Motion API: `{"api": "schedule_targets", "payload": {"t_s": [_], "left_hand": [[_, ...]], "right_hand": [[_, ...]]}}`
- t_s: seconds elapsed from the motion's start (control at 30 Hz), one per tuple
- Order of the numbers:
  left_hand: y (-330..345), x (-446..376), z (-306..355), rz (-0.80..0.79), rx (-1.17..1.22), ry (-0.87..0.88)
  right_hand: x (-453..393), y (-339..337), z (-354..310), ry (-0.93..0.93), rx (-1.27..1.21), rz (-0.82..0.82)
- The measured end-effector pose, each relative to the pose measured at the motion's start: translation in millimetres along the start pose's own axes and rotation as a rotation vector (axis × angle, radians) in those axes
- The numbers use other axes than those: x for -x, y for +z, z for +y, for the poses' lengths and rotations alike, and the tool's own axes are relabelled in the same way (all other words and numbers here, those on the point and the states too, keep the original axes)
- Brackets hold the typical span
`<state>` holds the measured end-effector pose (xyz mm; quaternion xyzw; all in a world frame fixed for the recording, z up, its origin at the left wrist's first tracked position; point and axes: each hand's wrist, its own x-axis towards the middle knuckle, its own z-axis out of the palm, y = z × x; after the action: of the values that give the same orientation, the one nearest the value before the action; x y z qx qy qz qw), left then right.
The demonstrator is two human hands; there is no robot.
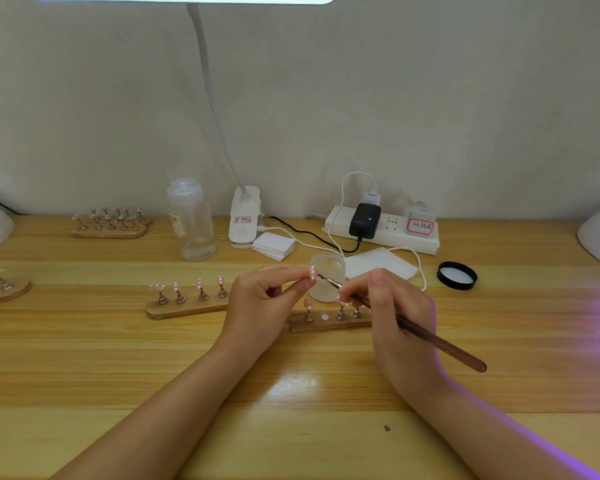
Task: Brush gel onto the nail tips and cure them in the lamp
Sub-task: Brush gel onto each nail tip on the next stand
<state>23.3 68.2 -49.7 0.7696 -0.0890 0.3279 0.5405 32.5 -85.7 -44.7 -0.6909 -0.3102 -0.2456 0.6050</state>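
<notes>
Nail tip (312,273) pink with white dots; same pink-and-white-dot pattern on tips on wooden stand (187,304). Brush (430,336) handle dark reddish brown. Table (118,358) light yellow wood, grain stripes, purple glow on right edge. Jar (327,277) frosted clear; jar lid (457,275) black, white inside. Power strip (383,230) white, adapter (364,220) black with blue light. Bottle (192,221) clear. Wall pale grey-beige.

Both forearms are reaching forward; the left hand (257,299) is pinching with curled fingers, the right hand (392,306) is gripping likewise.
</notes>
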Motion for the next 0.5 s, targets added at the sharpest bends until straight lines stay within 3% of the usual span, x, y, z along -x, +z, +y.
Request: {"api": "schedule_targets", "payload": {"t_s": [0.5], "left_hand": [[0.2, 0.6, 0.3, 0.003, 0.002, -0.010]], "right_hand": [[-0.4, 2.3, -1.5, 0.043, 0.027, -0.046]]}}
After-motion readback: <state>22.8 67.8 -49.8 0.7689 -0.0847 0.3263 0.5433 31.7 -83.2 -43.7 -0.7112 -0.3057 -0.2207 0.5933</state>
